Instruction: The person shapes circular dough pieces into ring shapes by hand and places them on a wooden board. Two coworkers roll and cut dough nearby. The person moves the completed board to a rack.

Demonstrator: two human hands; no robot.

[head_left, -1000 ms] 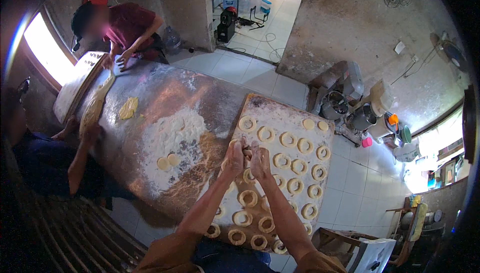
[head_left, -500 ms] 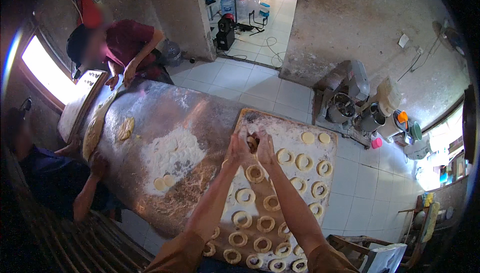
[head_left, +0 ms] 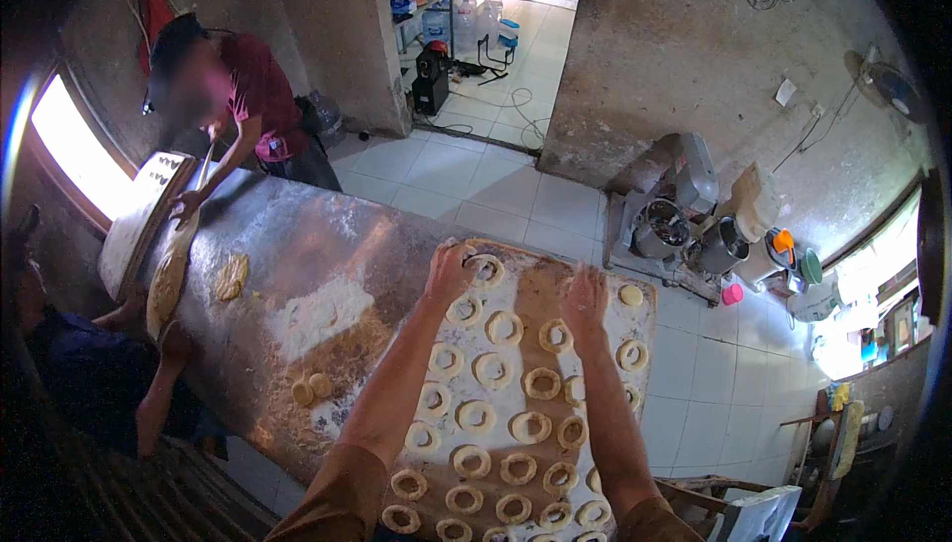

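My left hand (head_left: 450,266) is at the far left corner of a floured board (head_left: 643,344), its curled fingers at the rim of a pale dough ring (head_left: 485,271) lying there. Toward the board's far right is my right hand (head_left: 586,294), smeared by motion, so its grip is unclear. Beside it lies a flat dough disc (head_left: 631,296). Rows of dough rings, such as one ring (head_left: 493,370) between my forearms, cover the board down to the lower edge.
Left of the board, the worktable holds spread flour (head_left: 322,319), two dough discs (head_left: 311,387), a dough lump (head_left: 233,276) and a long dough strip (head_left: 169,279). Two co-workers (head_left: 263,96) handle the strip. Pots (head_left: 661,230) stand beyond the board on the right.
My hands were together over the far part of the board around a dough ring. Now they are apart, with a ring lying by the left. The far co-worker has straightened, lifting the strip's end.
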